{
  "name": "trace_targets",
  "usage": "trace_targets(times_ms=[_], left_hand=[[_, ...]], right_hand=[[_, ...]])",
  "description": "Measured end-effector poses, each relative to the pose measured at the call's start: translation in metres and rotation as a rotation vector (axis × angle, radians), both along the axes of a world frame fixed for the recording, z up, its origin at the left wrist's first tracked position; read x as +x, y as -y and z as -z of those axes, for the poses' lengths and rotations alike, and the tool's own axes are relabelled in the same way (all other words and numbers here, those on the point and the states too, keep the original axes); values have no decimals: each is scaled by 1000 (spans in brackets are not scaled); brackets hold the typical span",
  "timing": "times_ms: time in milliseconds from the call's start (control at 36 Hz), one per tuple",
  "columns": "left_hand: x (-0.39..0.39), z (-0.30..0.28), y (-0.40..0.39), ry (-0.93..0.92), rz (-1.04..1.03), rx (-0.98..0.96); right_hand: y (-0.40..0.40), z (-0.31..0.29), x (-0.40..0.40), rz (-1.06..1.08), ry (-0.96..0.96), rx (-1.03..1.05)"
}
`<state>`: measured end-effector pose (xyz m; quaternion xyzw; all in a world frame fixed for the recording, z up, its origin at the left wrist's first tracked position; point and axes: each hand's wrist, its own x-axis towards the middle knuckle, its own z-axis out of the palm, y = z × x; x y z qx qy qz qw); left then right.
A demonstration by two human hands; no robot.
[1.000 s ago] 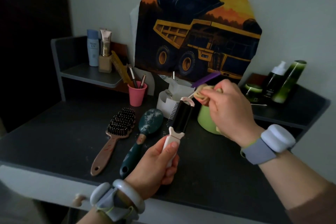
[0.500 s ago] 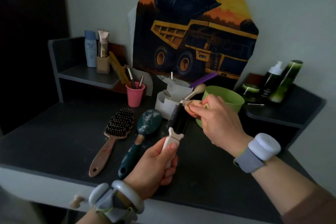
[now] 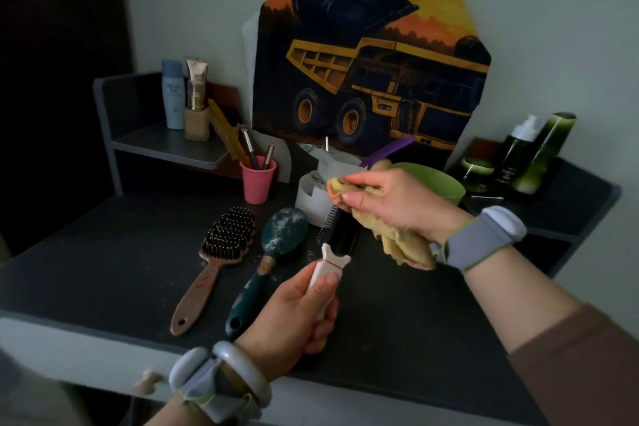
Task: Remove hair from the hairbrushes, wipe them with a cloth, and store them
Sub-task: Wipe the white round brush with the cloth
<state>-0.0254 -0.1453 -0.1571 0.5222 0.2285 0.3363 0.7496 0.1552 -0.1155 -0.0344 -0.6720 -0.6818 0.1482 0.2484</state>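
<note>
Hairbrushes: three – brown wooden paddle brush (image 3: 221, 245), dark green oval brush (image 3: 276, 245), black white-handled brush (image 3: 337, 235)
Left hand (image 3: 294, 315): gripping the white handle
Right hand (image 3: 390, 201): pinching yellow cloth (image 3: 404, 242)
Writing: "UV" on blue bottle (image 3: 173, 93)

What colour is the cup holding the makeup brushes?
Pink; the cup shows best in the head view, behind the hairbrushes on the desk.

Single head view, close, facing down-forward over desk (image 3: 103, 252)
</note>
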Motion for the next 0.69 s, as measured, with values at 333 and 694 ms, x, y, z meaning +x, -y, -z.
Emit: trace_targets(times_ms=[333,694], left_hand=[[-2,2,-2,10,29,0],[-1,-2,1,6,17,-31]], right_hand=[[-4,27,-1,173,-764,172],[1,26,2,85,-748,61]])
